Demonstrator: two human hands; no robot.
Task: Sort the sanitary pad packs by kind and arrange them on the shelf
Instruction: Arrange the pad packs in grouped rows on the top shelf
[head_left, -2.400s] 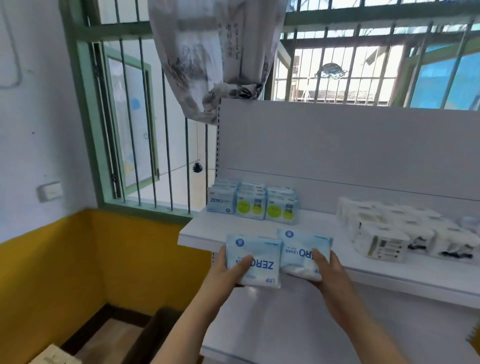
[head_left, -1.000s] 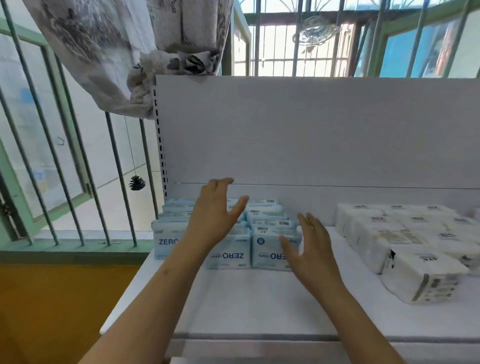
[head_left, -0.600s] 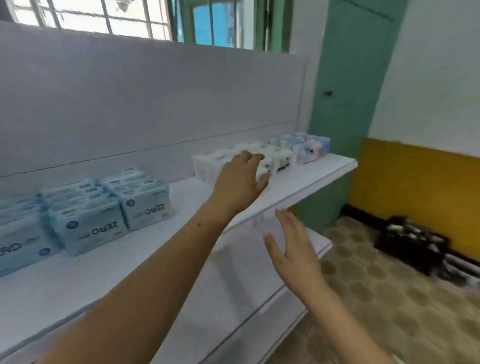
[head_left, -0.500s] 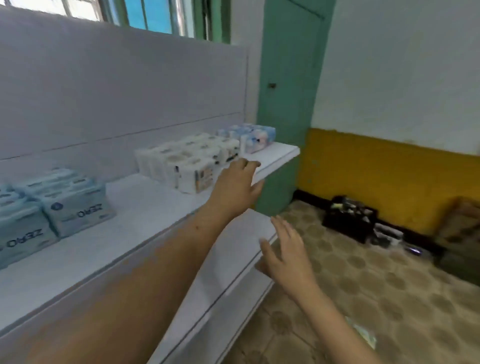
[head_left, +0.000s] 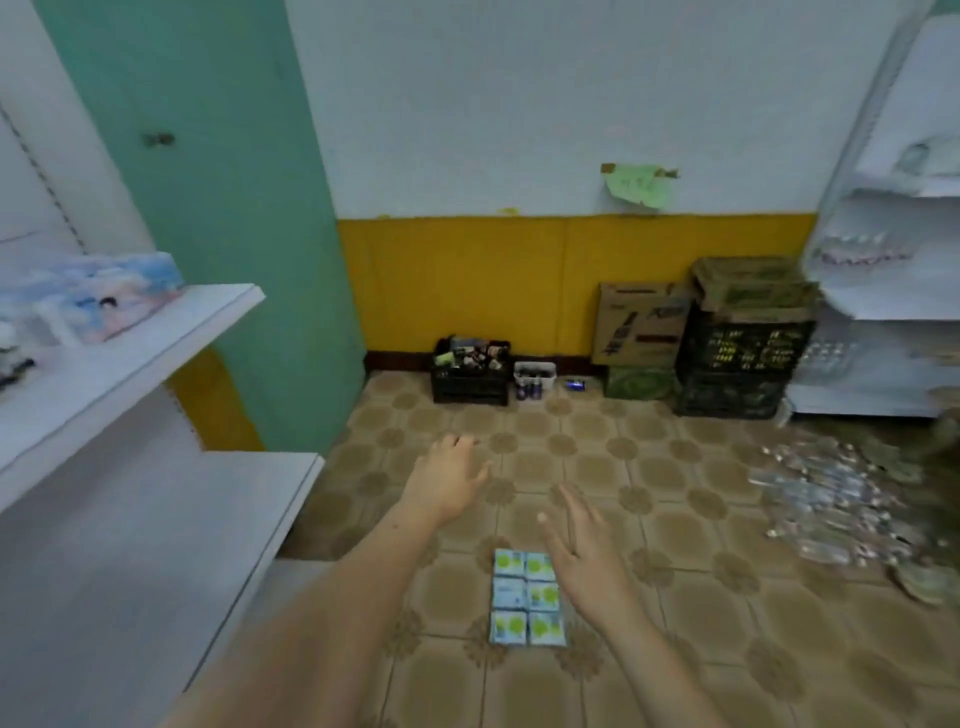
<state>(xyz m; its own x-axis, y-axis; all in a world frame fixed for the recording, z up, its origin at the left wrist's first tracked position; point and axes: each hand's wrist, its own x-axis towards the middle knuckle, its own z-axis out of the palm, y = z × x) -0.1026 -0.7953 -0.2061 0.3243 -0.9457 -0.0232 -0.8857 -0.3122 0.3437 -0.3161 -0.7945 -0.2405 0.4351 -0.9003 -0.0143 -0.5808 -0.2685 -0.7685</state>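
The sanitary pad packs (head_left: 527, 597) lie on the floor tiles (head_left: 675, 519) in a two-by-three block, below the right hand (head_left: 584, 551); they look light, soft and slick-wrapped, best gripped by the short edges; both hands are spread and empty, the left hand (head_left: 447, 480) further ahead; a moment ago the view faced the shelf (head_left: 124, 353), now beside it

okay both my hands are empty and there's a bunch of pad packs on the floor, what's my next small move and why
Probably reach down with the right hand and grip a pack from the pad packs on the floor. Both hands are open and hold nothing, the right one hangs just above that block, and the left hand is farther off. The shelf at your left has bare room near its edge.
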